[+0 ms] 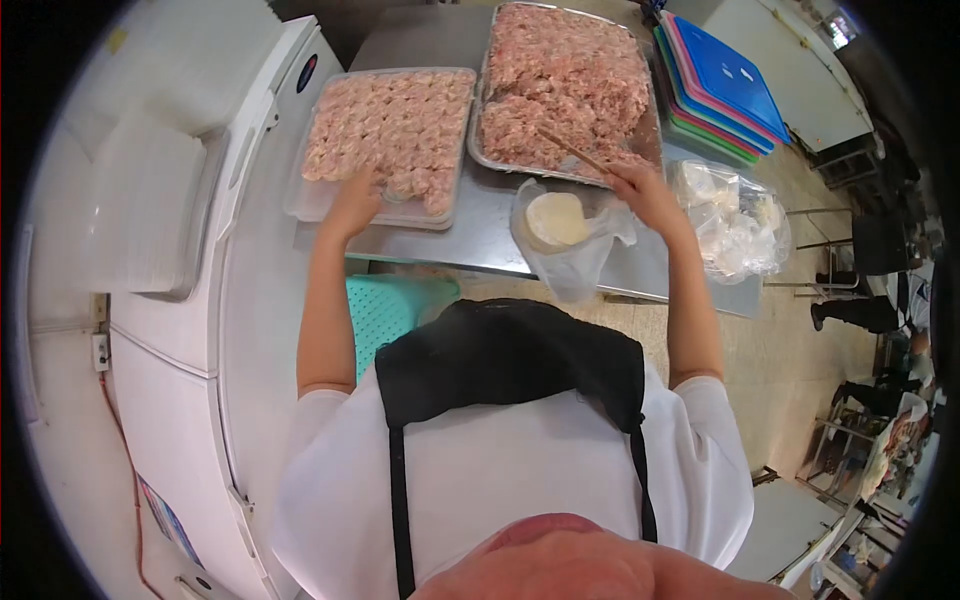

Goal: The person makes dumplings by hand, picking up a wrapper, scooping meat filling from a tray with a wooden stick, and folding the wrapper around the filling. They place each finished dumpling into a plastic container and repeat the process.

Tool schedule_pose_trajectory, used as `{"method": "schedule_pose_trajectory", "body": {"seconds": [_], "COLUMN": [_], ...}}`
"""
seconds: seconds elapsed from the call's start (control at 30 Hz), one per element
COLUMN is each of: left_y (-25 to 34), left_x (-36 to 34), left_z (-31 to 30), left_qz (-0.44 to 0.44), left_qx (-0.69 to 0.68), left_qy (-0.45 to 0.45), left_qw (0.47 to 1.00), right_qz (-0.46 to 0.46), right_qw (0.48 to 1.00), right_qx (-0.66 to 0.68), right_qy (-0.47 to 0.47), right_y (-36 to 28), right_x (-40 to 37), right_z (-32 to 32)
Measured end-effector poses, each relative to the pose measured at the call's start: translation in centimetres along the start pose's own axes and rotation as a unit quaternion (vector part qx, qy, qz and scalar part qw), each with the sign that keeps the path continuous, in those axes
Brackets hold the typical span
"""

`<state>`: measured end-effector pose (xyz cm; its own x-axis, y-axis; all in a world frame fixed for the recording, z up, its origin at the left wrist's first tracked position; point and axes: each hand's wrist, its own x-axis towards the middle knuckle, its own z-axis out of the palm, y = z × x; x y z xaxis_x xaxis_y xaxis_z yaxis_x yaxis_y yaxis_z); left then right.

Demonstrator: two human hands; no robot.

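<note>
My left hand (356, 202) reaches to the front rows of meat-filled dumplings (395, 120) on a clear plastic tray (330, 205). Its fingers are drawn together on a dumpling there, which they mostly hide. In my right hand (640, 192) is a thin wooden stick (572, 150), slanting up and left over the near edge of the meat. The pink minced meat (565, 75) fills a large metal tray (488, 160). Between my hands, a stack of round pale dough wrappers (556, 220) lies on an opened plastic bag (575, 268).
Colored plastic lids or trays (725, 85) are stacked at the back right. A clear bag of pale contents (735, 220) lies on the metal table (500, 238) at right. A white freezer (245, 260) borders the left. A green crate (385, 310) sits below the table. People stand far right.
</note>
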<state>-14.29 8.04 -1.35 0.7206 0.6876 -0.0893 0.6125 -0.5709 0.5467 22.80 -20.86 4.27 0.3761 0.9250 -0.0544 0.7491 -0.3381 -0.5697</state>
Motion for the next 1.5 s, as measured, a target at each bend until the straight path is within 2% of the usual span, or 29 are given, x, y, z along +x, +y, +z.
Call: {"method": "schedule_pose_trajectory", "body": {"seconds": [0.07, 0.17, 0.27, 0.33, 0.37, 0.4, 0.47, 0.53, 0.6, 0.67, 0.7, 0.73, 0.8, 0.9, 0.93, 1.03, 1.1, 1.13, 1.2, 1.23, 1.33, 1.43, 1.5], "left_y": [0.4, -0.1, 0.8, 4.1, 5.9, 7.1, 9.4, 15.3, 20.0, 21.4, 21.3, 21.9, 23.5, 23.9, 23.7, 21.7, 21.4, 21.3, 19.4, 19.0, 18.8, 19.5, 20.1], "left_x": [1.0, 1.6, 1.1, 0.3, 0.0, 0.0, -0.1, 0.3, -0.1, 0.3, 0.5, 0.8, 0.3, -0.2, -0.1, 0.9, 0.8, 1.0, 1.2, 1.4, 1.9, 3.3, 5.3], "left_z": [-0.1, 0.2, 0.7, 0.5, 0.4, 0.8, 1.7, 3.7, 6.8, 10.6, 12.7, 13.8, 14.8, 15.1, 15.2, 15.8, 15.0, 14.6, 15.5, 15.5, 13.9, 12.3, 11.2], "left_qz": [0.008, -0.027, -0.050, -0.094, -0.118, -0.101, -0.068, 0.012, 0.104, 0.092, 0.167, 0.240, 0.233, 0.239, 0.245, 0.227, 0.182, 0.160, 0.002, -0.076, -0.052, -0.100, -0.087], "left_qx": [0.004, 0.035, 0.041, 0.077, 0.095, 0.102, 0.119, -0.029, -0.100, -0.160, -0.133, -0.105, -0.046, 0.002, 0.011, -0.076, -0.168, -0.214, -0.427, -0.523, -0.540, -0.676, -0.731], "left_qy": [-0.013, 0.029, 0.079, 0.113, 0.128, 0.161, 0.224, 0.205, 0.127, -0.017, -0.016, -0.017, 0.014, 0.027, 0.029, 0.016, -0.005, -0.013, -0.025, -0.033, -0.041, -0.018, 0.043], "left_qw": [1.000, 0.999, 0.995, 0.986, 0.980, 0.976, 0.965, 0.978, 0.981, 0.983, 0.977, 0.965, 0.971, 0.971, 0.969, 0.971, 0.969, 0.964, 0.904, 0.848, 0.839, 0.730, 0.676], "right_qz": [-0.042, -0.061, -0.075, -0.187, -0.201, -0.213, -0.236, -0.235, -0.210, -0.277, -0.311, -0.317, -0.332, -0.236, -0.239, -0.260, -0.296, -0.277, -0.230, -0.256, -0.217, -0.067, -0.020], "right_qw": [0.990, 0.957, 0.924, 0.918, 0.913, 0.904, 0.905, 0.912, 0.925, 0.915, 0.908, 0.890, 0.894, 0.925, 0.929, 0.932, 0.922, 0.937, 0.963, 0.964, 0.961, 0.955, 0.949], "right_qx": [-0.128, -0.280, -0.368, -0.331, -0.352, -0.371, -0.353, -0.335, -0.317, -0.292, -0.279, -0.329, -0.299, -0.291, -0.278, -0.248, -0.239, -0.201, -0.122, -0.043, 0.100, 0.218, 0.278], "right_qy": [0.040, 0.046, 0.068, 0.111, 0.052, -0.008, -0.021, -0.019, -0.002, 0.012, 0.020, -0.011, -0.025, -0.068, -0.058, -0.050, -0.066, -0.067, -0.072, -0.055, -0.138, -0.188, -0.150], "right_y": [3.1, 5.9, 5.8, 6.6, 4.4, 2.4, 1.8, 1.9, 2.3, 4.1, 4.7, 3.7, 2.6, 2.1, 2.3, 2.6, 2.2, 2.4, 3.7, 4.7, 5.3, 4.8, 3.9], "right_x": [2.5, 7.1, 8.7, 8.2, 6.8, 5.4, 4.2, 5.1, 8.1, 8.7, 9.2, 7.6, 5.7, 7.5, 8.8, 10.4, 9.0, 8.8, 8.2, 8.4, 8.3, 8.0, 7.5], "right_z": [-2.2, -5.3, -4.3, -0.3, -0.4, -1.1, -1.7, -3.2, -4.9, -2.0, -0.3, 0.8, 0.0, -4.6, -4.4, -1.4, 2.2, 2.8, 3.7, 3.6, 1.8, -0.3, -2.1]}}
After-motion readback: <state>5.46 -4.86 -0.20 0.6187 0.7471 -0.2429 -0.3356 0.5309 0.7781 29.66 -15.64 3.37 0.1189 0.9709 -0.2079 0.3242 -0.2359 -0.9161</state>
